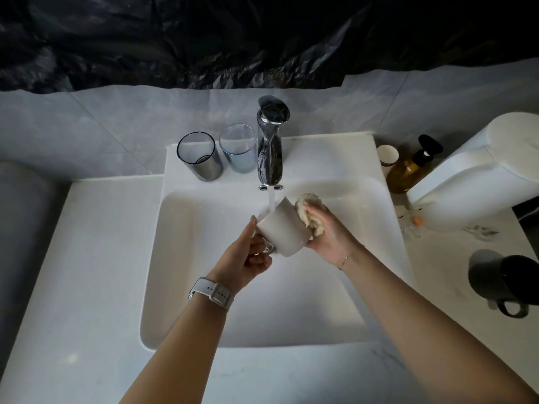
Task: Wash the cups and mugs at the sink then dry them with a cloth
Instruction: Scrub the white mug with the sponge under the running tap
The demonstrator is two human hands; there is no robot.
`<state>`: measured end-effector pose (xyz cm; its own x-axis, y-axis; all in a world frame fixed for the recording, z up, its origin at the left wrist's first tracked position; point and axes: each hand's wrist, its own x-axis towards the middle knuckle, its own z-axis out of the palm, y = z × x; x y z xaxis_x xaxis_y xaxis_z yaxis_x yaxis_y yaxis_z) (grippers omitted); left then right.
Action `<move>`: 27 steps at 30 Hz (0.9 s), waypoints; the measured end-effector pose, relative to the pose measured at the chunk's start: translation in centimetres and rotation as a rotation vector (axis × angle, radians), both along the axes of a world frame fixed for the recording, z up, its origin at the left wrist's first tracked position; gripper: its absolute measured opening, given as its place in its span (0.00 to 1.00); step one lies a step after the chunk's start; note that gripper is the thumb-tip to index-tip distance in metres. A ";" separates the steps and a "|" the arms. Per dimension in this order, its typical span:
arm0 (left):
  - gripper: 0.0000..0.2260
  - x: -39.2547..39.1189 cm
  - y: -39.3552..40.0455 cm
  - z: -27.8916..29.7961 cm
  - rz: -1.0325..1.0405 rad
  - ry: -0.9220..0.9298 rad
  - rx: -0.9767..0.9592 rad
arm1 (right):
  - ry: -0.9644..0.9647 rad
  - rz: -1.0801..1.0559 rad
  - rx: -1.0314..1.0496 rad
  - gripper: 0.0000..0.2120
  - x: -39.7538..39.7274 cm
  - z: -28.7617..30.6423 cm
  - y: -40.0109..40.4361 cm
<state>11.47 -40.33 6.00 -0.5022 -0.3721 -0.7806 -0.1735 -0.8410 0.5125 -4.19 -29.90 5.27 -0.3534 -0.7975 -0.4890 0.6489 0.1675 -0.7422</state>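
Observation:
A pale grey mug (284, 228) is tilted over the white sink (204, 287), its mouth up under the running water (271, 199) from the chrome tap (269, 147). My left hand (248, 258) grips its handle from the left. Against the mug's right side, my right hand (326, 231) holds a cream sponge or cloth (307, 211). A smoky dark glass (201, 157) and a clear bluish glass (237, 148) stand on the ledge left of the tap. A dark grey mug (501, 279) lies on its side on the counter at the right.
An amber pump bottle (408, 170) and a small white cup (387, 156) stand right of the basin. Beside them is a large white appliance (478, 182). Small bits of litter (417, 221) lie on the right counter. Black plastic sheeting (233, 39) covers the wall behind.

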 end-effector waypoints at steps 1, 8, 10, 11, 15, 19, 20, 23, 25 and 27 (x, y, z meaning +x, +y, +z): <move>0.21 0.1 0.1 -0.2 -0.046 -0.032 -0.070 | 0.017 -0.005 0.017 0.15 0.0 -0.1 -0.3; 0.20 0.5 1.3 -1.4 -0.093 0.023 -0.369 | -0.128 -0.088 0.238 0.12 0.9 -1.0 -1.7; 0.17 0.1 1.1 -1.0 0.069 0.141 -0.140 | -0.027 -0.153 0.206 0.10 1.0 -0.7 -2.1; 0.16 -0.1 0.9 -0.8 0.130 0.158 -0.047 | 0.108 -0.193 0.162 0.08 1.0 -0.6 -2.4; 0.16 -1.1 0.0 -0.8 0.253 0.181 0.169 | 0.789 -0.192 0.044 0.13 1.6 -1.0 -2.5; 0.17 -1.9 0.0 -0.6 0.276 0.135 0.197 | 1.423 0.145 -0.145 0.23 3.3 -1.6 -1.9; 0.17 -1.9 0.1 -0.5 0.292 0.128 0.192 | 1.490 0.214 -0.167 0.22 3.5 -1.6 -1.8; 0.18 -1.6 0.2 0.0 0.284 0.140 0.234 | 1.533 0.240 -0.151 0.20 3.0 -1.4 -2.3; 0.18 -1.1 0.3 0.3 0.279 0.154 0.267 | 1.380 0.105 -0.063 0.20 2.2 -1.4 -3.2; 0.17 -0.9 0.3 0.5 0.338 0.196 0.300 | 1.193 -0.055 0.058 0.22 1.9 -1.4 -3.2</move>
